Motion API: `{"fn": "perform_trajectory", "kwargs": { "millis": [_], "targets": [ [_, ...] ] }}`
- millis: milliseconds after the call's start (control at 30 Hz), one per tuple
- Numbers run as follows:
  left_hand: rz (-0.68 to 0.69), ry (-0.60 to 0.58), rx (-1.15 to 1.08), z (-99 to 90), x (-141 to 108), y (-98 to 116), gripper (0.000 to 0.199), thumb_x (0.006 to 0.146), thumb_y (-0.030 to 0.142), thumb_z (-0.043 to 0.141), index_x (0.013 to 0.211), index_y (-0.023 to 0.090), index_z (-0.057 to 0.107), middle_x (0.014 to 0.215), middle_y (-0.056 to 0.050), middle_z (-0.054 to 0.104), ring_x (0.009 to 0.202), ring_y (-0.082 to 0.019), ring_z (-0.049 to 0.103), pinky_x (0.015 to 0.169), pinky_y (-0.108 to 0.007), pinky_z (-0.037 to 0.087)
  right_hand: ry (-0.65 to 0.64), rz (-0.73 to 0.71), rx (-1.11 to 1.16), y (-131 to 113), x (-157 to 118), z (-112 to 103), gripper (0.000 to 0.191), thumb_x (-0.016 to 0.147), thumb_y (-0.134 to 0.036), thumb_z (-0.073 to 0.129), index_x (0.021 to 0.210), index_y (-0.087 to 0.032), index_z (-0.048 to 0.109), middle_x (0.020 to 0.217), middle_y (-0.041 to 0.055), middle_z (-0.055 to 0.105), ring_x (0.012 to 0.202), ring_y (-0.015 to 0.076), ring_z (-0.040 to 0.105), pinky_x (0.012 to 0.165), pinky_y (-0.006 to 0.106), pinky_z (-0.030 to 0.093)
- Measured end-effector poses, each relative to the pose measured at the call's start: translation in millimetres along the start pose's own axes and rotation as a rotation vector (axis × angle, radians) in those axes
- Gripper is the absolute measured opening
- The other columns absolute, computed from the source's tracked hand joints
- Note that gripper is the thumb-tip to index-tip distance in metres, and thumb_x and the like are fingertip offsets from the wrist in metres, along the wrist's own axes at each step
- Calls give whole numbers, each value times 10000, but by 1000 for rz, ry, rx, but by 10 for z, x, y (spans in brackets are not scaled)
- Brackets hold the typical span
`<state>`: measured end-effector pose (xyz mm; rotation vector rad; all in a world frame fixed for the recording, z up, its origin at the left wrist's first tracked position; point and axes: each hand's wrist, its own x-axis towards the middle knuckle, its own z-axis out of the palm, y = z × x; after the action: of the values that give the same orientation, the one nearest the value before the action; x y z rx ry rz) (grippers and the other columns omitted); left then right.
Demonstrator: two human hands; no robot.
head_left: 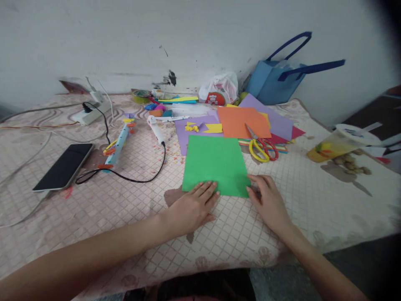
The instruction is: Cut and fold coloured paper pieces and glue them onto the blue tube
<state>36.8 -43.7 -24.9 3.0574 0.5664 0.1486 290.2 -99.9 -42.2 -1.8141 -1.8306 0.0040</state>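
Observation:
A green sheet of paper (pixel 216 163) lies flat on the patterned tablecloth in front of me. My left hand (pixel 196 205) rests on its near edge, fingers stretched out flat over the paper. At the sheet's lower right corner is my right hand (pixel 269 200); its thumb and forefinger touch the side edge with a gap between them. Just beyond the sheet, to the right, lie scissors (pixel 261 148) with one yellow and one red handle. Their blades rest on an orange sheet (pixel 241 121). A purple sheet (pixel 181 138) with yellow paper pieces (pixel 213 128) sits behind the green one.
On the left are a phone (pixel 64 167), a power strip (pixel 89 113), a light blue decorated strip (pixel 118 144) and a white corded glue gun (pixel 156 129). A blue bag (pixel 272 81) and a white plastic bag (pixel 221 88) stand by the wall. A tilted drink cup (pixel 338 144) is right.

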Motion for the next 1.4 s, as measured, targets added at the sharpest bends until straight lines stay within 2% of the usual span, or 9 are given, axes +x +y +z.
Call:
{"fn": "perform_trajectory", "kwargs": {
  "millis": [167, 267, 333, 400, 533, 667, 867, 1100, 1400],
  "targets": [
    [-2, -1, -2, 7, 1, 5, 544, 931, 416, 382, 1368, 93, 353, 1494, -177, 256, 1385, -265, 234, 1124, -391, 225, 91, -46, -1, -18, 2, -31, 283, 884, -236, 461, 1150, -169, 527, 1018, 113, 526, 913, 231, 562, 782, 411, 512],
    [-3, -1, -5, 1, 2, 5, 545, 928, 412, 390, 1365, 87, 361, 1489, -184, 266, 1381, -271, 243, 1118, -394, 239, 217, -180, -23, -95, -61, -75, 264, 863, -180, 496, 1119, -173, 565, 1031, 112, 561, 980, 242, 551, 843, 437, 490],
    [1, 12, -4, -1, 3, 6, 549, 924, 411, 400, 1365, 86, 363, 1486, -188, 272, 1378, -273, 252, 1114, -396, 248, 236, -308, -21, -199, -138, -93, 294, 840, -119, 514, 1123, -172, 575, 1073, 113, 588, 1046, 250, 542, 893, 457, 469],
    [1, 29, 2, -1, 3, 10, 549, 918, 404, 419, 1363, 87, 369, 1481, -188, 284, 1374, -273, 263, 1110, -397, 256, 163, -431, -11, -338, -225, -93, 360, 828, -79, 511, 1177, -156, 555, 1162, 122, 595, 1165, 267, 494, 967, 489, 429],
    [0, 50, 18, -8, 4, 24, 530, 902, 377, 464, 1330, 69, 416, 1463, -197, 317, 1360, -276, 298, 1106, -394, 264, -106, -584, -41, -597, -343, -36, 448, 857, -119, 492, 1304, -106, 470, 1348, 126, 512, 1336, 264, 335, 1080, 529, 323],
    [4, 48, 32, -32, 9, 31, 529, 898, 388, 467, 1308, 55, 443, 1457, -200, 325, 1359, -277, 299, 1111, -392, 252, -283, -548, -100, -681, -372, 45, 614, 894, -243, 469, 1433, -47, 252, 1478, 161, 316, 1392, 257, 215, 1084, 506, 336],
    [-12, 35, 17, -7, -5, 43, 549, 915, 387, 424, 1348, 50, 390, 1475, -201, 282, 1377, -275, 256, 1125, -390, 218, -346, -495, -107, -675, -390, 83, 784, 896, -313, 473, 1470, -77, -5, 1515, 169, 186, 1405, 257, 147, 1094, 484, 326],
    [-30, 14, -27, 45, -49, 67, 722, 902, 560, 293, 1412, 49, 270, 1507, -200, 188, 1406, -281, 149, 1134, -424, 170, -372, -479, -127, -669, -397, 93, 768, 906, -314, 446, 1472, -85, -19, 1520, 167, 169, 1405, 263, 129, 1106, 491, 298],
    [-48, 10, -12, 70, -68, 92, 720, 910, 551, 279, 1419, 43, 255, 1508, -202, 185, 1409, -291, 129, 1138, -439, 135, -367, -446, -145, -678, -396, 90, 753, 907, -340, 439, 1474, -83, 15, 1519, 166, 179, 1406, 270, 126, 1101, 513, 297]
  ]
}}
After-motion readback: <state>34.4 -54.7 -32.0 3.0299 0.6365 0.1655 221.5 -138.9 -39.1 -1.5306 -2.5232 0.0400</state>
